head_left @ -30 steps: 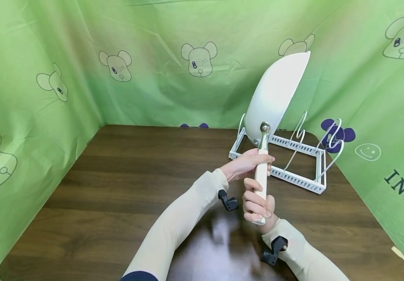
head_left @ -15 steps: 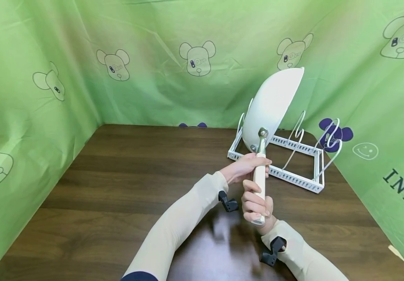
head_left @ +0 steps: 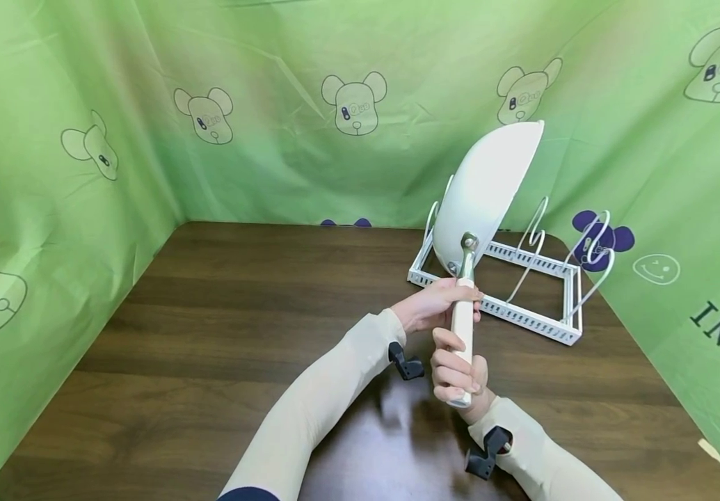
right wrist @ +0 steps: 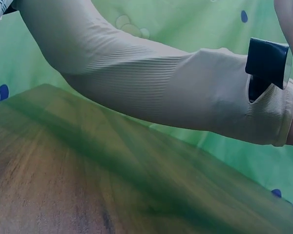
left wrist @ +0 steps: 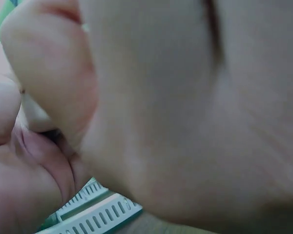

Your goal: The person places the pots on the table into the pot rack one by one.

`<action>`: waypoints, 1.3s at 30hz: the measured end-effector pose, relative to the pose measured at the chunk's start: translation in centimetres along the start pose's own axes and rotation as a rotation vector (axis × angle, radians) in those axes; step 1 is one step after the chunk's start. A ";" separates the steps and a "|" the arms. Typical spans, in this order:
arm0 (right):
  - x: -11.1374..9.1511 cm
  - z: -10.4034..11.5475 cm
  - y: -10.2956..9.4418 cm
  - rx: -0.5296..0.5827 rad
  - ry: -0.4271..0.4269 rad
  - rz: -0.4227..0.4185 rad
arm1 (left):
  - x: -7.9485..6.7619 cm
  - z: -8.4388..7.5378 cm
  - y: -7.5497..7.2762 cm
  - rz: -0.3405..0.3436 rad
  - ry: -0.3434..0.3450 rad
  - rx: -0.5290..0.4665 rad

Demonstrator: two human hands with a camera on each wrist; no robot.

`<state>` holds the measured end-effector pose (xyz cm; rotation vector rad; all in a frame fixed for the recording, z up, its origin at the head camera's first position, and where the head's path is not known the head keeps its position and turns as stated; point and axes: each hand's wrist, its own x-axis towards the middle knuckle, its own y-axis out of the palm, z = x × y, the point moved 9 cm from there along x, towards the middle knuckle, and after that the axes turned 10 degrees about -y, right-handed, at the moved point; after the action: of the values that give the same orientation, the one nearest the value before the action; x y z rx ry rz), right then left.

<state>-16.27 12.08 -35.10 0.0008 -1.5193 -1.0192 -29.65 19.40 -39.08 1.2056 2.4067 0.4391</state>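
Note:
A white frying pan (head_left: 488, 184) stands tilted on edge at the left end of a white wire rack (head_left: 529, 321). My left hand (head_left: 431, 303) holds its pale handle (head_left: 462, 320) close to the metal joint, with the thumb laid across the top. Lower down, the fingers of my right hand (head_left: 456, 376) curl round the handle's end. Whether the pan's lower edge touches the rack is hidden. Skin fills most of the left wrist view, with a slotted rail of the rack (left wrist: 100, 214) below. The right wrist view shows a sleeved arm (right wrist: 185, 92), not the pan.
The rack's curved wire dividers (head_left: 531, 236) rise right of the pan. Behind the brown wooden table (head_left: 241, 313) hangs a green printed curtain (head_left: 272, 160). A small pale strip (head_left: 713, 452) lies at the table's right edge.
The pan has come down toward the rack and its top edge sits lower than one second ago. Both hands keep their hold on the handle. Over the last half second little has moved.

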 end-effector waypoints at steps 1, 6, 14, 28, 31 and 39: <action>0.0 -0.1 0.0 -0.006 0.006 0.004 | 0.0 0.1 0.0 0.015 -0.001 -0.013; 0.3 -0.7 0.2 -0.028 0.047 0.026 | -0.2 0.5 0.0 0.070 -0.011 -0.045; -0.2 -1.0 0.0 -0.079 0.076 0.027 | -0.4 1.1 -0.1 0.087 -0.034 -0.052; -0.9 -0.8 -0.3 -0.121 0.079 0.014 | -0.4 1.3 -0.2 0.097 -0.017 -0.045; -1.5 -0.6 -0.6 -0.167 0.079 -0.001 | -0.6 1.3 -0.1 0.097 -0.011 -0.043; -3.5 0.4 -1.7 -0.379 0.111 -0.098 | -0.9 1.4 -0.5 0.090 0.000 0.010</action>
<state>-16.57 13.15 -38.80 -0.1343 -1.2175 -1.3520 -28.87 18.51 -40.31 1.3219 2.3644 0.4543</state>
